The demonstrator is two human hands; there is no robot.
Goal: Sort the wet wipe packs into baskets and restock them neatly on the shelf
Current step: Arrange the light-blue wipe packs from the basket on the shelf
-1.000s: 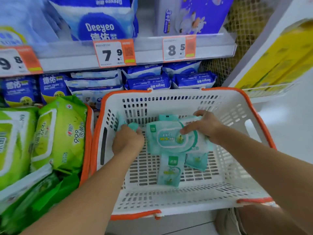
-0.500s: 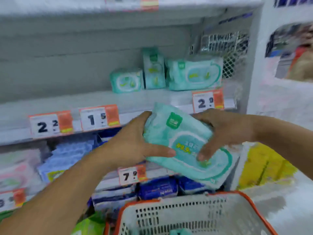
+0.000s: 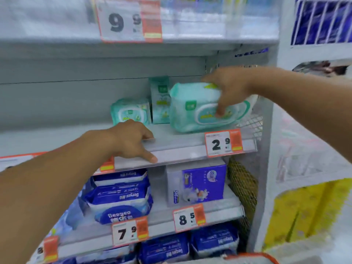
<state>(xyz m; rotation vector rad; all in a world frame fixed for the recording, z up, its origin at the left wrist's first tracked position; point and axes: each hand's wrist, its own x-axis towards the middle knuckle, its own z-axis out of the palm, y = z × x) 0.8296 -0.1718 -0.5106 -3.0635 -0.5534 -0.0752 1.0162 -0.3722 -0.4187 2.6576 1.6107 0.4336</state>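
Note:
A large teal wet wipe pack [image 3: 192,109] stands on the grey shelf [image 3: 177,147] above the 2.9 price tag. My right hand [image 3: 228,88] grips it from above, thumb on its front label. To its left on the same shelf stand a narrow upright teal pack [image 3: 159,100] and a smaller teal pack [image 3: 130,111]. My left hand [image 3: 133,140] rests on the shelf's front edge just below the small pack, holding nothing. The white basket's orange rim [image 3: 253,257] shows at the bottom edge.
Blue Deeyeo packs [image 3: 120,197] and a purple box [image 3: 200,183] fill the shelf below, with more blue packs [image 3: 165,248] lower down. A wire mesh divider [image 3: 249,122] closes the shelf's right end. Price tags hang along every shelf edge. The left part of the teal packs' shelf is bare.
The large teal pack went from both hands in front of the shelf onto the shelf. My left hand let go and dropped to the shelf edge; the right hand still holds the pack.

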